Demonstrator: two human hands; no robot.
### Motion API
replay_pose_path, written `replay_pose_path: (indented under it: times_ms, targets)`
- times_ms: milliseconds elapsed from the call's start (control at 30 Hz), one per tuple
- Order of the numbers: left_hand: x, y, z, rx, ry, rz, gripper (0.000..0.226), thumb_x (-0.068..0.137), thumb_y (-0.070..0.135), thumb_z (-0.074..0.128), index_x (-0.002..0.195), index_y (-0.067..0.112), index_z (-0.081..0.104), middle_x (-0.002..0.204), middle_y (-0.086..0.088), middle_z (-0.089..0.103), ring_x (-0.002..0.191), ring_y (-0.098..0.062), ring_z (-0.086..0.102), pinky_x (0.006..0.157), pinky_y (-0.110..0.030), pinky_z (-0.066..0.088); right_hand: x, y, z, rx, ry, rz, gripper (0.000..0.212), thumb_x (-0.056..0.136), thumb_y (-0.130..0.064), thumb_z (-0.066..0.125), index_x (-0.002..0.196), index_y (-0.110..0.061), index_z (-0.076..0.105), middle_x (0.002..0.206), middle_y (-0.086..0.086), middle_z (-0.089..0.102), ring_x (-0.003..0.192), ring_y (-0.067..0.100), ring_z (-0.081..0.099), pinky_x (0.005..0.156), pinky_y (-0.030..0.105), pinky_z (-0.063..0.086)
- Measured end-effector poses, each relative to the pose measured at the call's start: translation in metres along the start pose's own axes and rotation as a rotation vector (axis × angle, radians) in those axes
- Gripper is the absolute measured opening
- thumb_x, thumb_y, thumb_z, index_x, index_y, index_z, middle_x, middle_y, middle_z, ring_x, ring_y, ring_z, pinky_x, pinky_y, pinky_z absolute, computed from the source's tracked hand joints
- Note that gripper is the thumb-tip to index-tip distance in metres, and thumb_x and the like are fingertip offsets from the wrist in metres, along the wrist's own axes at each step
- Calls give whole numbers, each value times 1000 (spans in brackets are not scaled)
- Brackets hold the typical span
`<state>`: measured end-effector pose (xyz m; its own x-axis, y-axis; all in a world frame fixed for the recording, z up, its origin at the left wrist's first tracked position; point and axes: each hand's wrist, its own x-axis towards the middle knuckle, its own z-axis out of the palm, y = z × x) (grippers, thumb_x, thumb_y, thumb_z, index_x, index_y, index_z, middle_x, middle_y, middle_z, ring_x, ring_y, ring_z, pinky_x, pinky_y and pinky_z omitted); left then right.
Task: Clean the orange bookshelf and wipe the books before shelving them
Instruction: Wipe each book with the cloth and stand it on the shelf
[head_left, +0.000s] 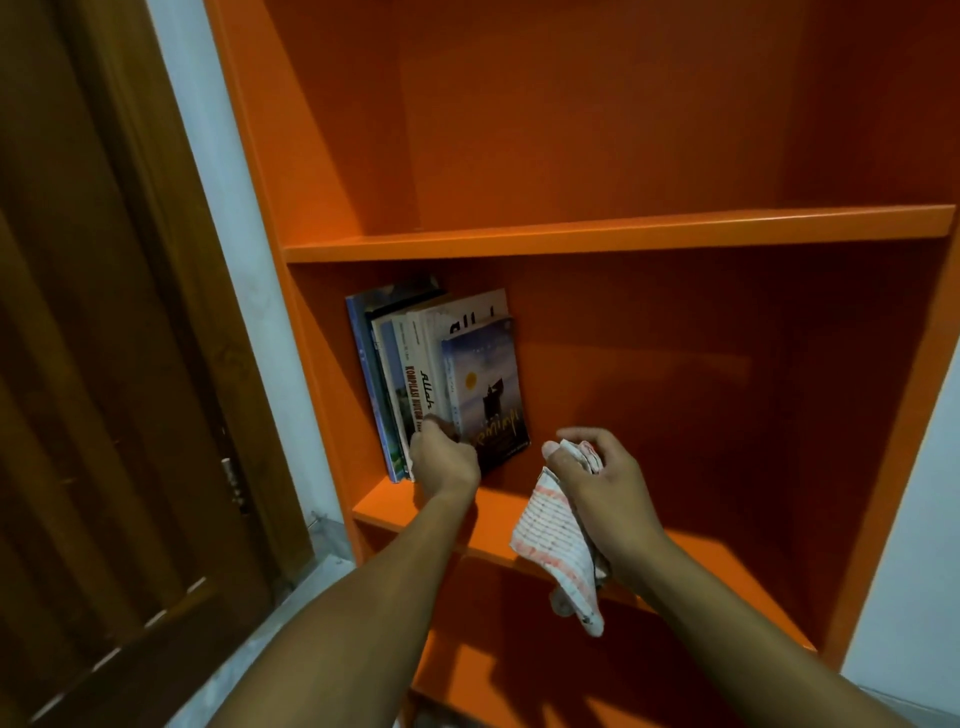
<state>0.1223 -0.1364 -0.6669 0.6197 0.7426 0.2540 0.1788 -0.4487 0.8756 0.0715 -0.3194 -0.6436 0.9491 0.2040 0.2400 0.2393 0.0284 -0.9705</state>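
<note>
The left hand's fingers (434, 423) are curling in against the lower spines of the row of books (415, 384), the knuckles facing the camera; whether they are actually gripping a spine or only pressing on it cannot be told from here. The left hand (444, 460) is sitting at the foot of the row, touching the blue-covered book (485, 395) that is standing at the row's right end with its front cover showing. The right hand's fingers (582, 439) are bunching around a wad of the striped cloth (558, 545), thumb and fingers pinching it tight, while the rest of the cloth is hanging loose below the right hand (602, 478). That hand is hovering just beside the blue-covered book, apart from it, over the bare part of the shelf board. The books are standing upright, leaning slightly, at the left end of the middle compartment of the orange bookshelf (618, 234), close to its left wall. The compartment above is showing only orange board. A brown wooden door (104, 364) is standing to the left of the bookshelf, with a strip of white wall (228, 171) between them
</note>
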Motion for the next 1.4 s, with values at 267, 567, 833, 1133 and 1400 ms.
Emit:
replay_pose_path:
  times_ms: [267,567,833,1133,1400]
  targets:
    - [-11,-31,-46,-15,-22,283,15,94,19,67,95,18,52,95,-3,59,88,-20,57,66,-23,40,-40,24,16,133,-148,250,25,91,-34,69,101,-12,66,94,14,63,83,28,63,70,38,47]
    - [-76,-142,-138,93,-119,286,2,98,16,60,98,17,58,94,-3,63,86,-17,60,72,-26,44,-118,68,52,630,-328,1031,50,96,-37,55,109,9,70,86,26,71,80,34,68,88,45,57]
    - [-152,-271,-165,166,-267,-82,13,98,18,57,111,16,58,91,-2,62,74,-13,57,59,-20,41,-180,101,89,556,-310,1067,26,100,-2,49,124,1,56,130,27,60,126,44,53,102,61,42]
    - [-254,-410,-144,434,-595,-511,53,86,27,74,131,10,50,125,-13,62,111,-29,60,84,-35,46,-182,143,92,458,-236,1063,35,101,-5,49,135,-1,46,130,26,60,112,47,61,78,72,50]
    - [-298,-465,-132,720,-806,-620,75,88,44,67,149,22,29,143,-16,40,129,-42,42,106,-56,39,-183,162,97,299,-265,1057,44,98,-12,58,139,-4,46,131,22,61,111,40,64,88,53,56]
